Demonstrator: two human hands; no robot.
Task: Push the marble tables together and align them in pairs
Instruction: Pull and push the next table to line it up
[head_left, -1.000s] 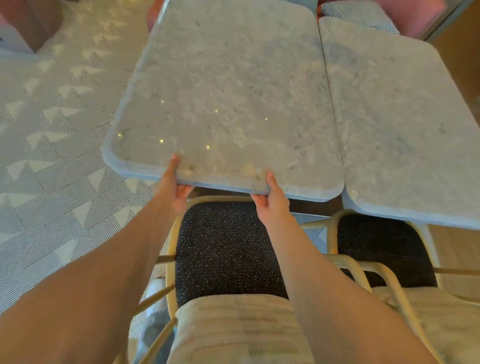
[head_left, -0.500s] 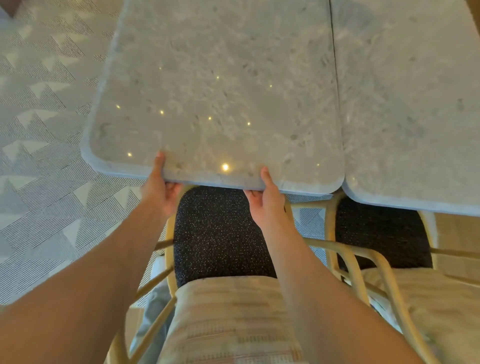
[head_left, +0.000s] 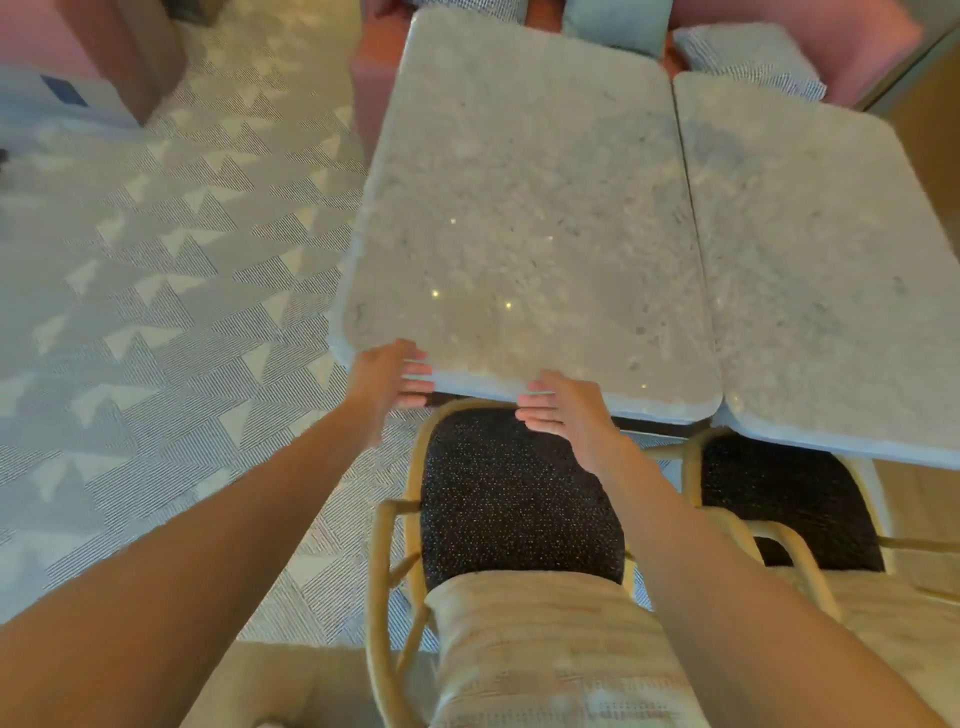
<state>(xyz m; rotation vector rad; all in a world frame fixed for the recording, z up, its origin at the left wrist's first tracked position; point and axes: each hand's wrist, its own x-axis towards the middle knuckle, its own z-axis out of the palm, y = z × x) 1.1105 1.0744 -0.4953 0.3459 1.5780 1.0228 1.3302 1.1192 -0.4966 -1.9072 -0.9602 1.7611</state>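
Note:
Two grey marble tables stand side by side with only a thin dark seam between them. The left marble table (head_left: 524, 208) sits slightly farther from me than the right marble table (head_left: 831, 270), whose near edge reaches lower in the view. My left hand (head_left: 387, 376) hovers at the left table's near edge, fingers spread, holding nothing. My right hand (head_left: 563, 410) is just off the same edge, over a chair seat, fingers apart and empty.
A rattan chair with a dark speckled seat (head_left: 519, 493) is tucked under the left table below my arms. A second such chair (head_left: 784, 499) stands to its right. Pink seating with grey cushions (head_left: 748, 57) lies beyond the tables. Patterned carpet (head_left: 156, 312) covers the floor at left.
Both hands have let go of the left table's near edge and drawn back a little with fingers spread. The view has pulled back, showing the tables' far ends.

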